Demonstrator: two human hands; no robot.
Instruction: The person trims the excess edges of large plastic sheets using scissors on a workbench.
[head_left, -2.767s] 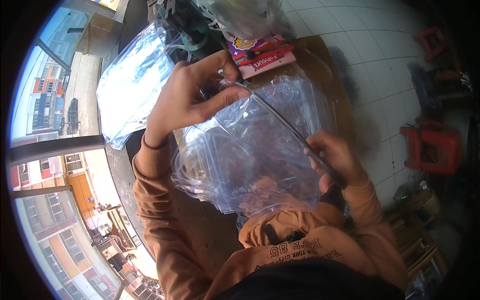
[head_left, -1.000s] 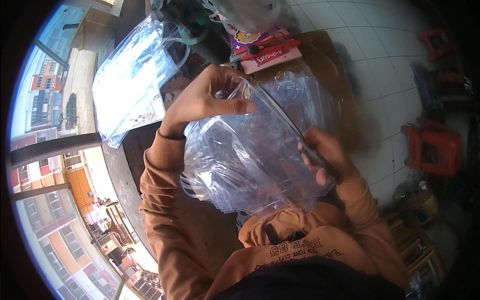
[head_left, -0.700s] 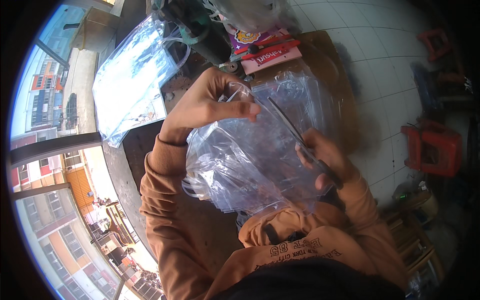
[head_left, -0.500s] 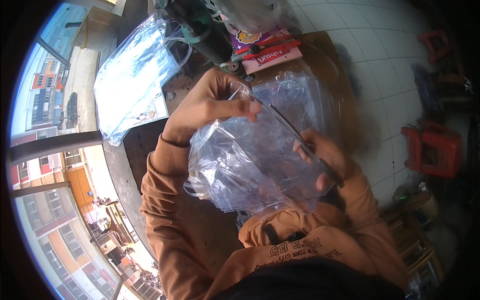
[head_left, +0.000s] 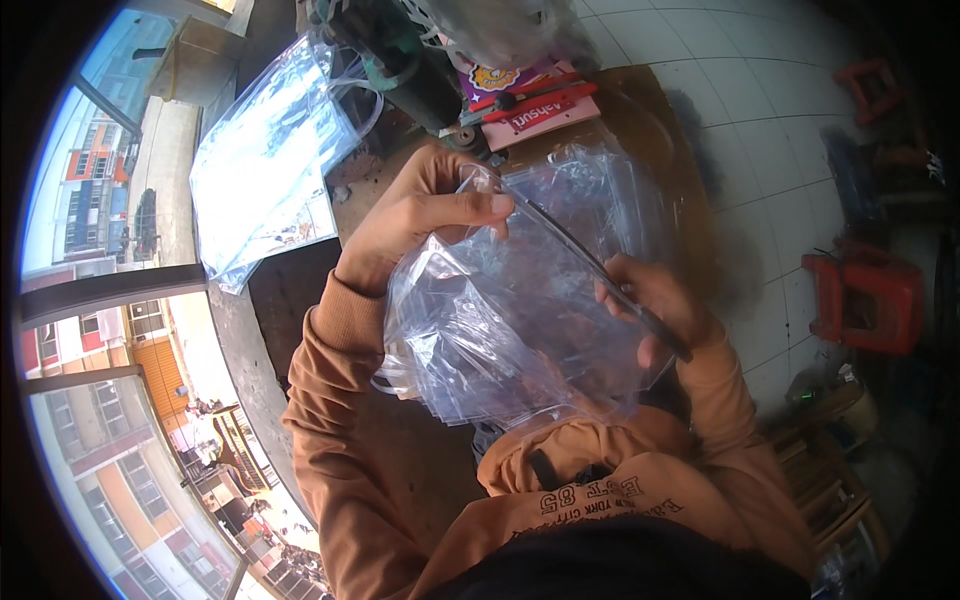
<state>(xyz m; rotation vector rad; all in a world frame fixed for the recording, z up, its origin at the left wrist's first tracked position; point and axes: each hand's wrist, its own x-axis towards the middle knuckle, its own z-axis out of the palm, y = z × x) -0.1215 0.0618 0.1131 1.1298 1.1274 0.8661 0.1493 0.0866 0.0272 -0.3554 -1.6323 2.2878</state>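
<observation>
With thumb and fingers closed, my left hand (head_left: pixel 425 212) pinches the upper edge of a clear plastic bag (head_left: pixel 455 335). The bag lies in a crumpled, shiny heap of similar clear sheets across my lap and the table edge. My right hand (head_left: pixel 668 300) is wrapped round a pair of long dark scissors (head_left: pixel 580 250), slanting up to the left. Their tip reaches the plastic beside my left fingertips. Whether the blades are apart is hard to make out.
Flat clear plastic bags (head_left: pixel 265 165) with loop handles lie at the upper left. A green metal machine (head_left: pixel 400 80) stands beyond my left hand, next to a pink and purple package (head_left: pixel 540 118) with a red tool on it. Red stools (head_left: pixel 868 300) stand on the tiled floor at right.
The scissors have shifted slightly, their tip moving up and left to the plastic at my left fingers. My left hand keeps its pinch, and the bag has slid a little to the right.
</observation>
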